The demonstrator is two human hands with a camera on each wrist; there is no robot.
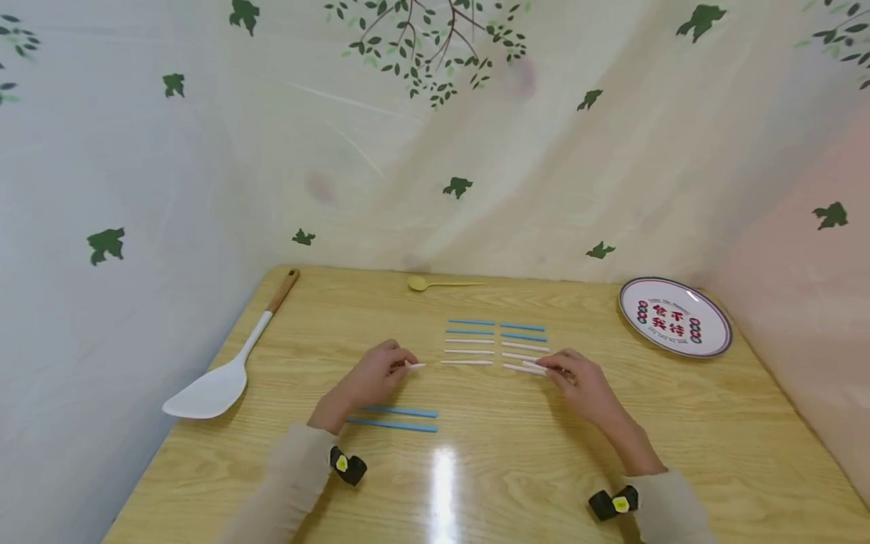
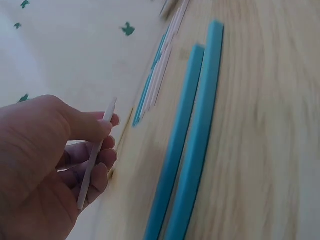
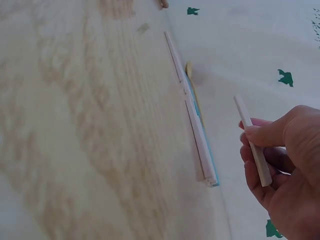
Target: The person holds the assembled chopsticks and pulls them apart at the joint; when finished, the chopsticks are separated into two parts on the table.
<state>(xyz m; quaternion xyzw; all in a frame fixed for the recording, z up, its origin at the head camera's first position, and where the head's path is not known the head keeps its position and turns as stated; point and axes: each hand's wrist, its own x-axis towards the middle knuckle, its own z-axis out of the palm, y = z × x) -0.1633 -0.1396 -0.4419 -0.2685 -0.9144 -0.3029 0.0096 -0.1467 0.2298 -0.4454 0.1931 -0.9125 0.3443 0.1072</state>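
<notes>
My left hand (image 1: 381, 374) pinches a short white-pink chopstick piece (image 2: 95, 157) between thumb and fingers, its slim end pointing up and away in the left wrist view. My right hand (image 1: 578, 381) pinches another pale chopstick piece (image 3: 253, 142), squarer and thicker, above the table. Between the hands lie two columns of short pieces. The left column has blue pieces (image 1: 470, 332) at the back and pale pink pieces (image 1: 467, 362) nearer me; the right column repeats this with blue pieces (image 1: 522, 326) and pale pink pieces (image 1: 526, 346). Two longer blue chopsticks (image 1: 401, 426) lie beside my left forearm.
A white spatula (image 1: 214, 389) with a wooden handle lies along the left side of the wooden table (image 1: 530, 483). At the back is a small yellow spoon (image 1: 418, 283). A round plate (image 1: 669, 336) with red characters sits at the back right. Leaf-patterned cloth (image 1: 381, 196) hangs behind.
</notes>
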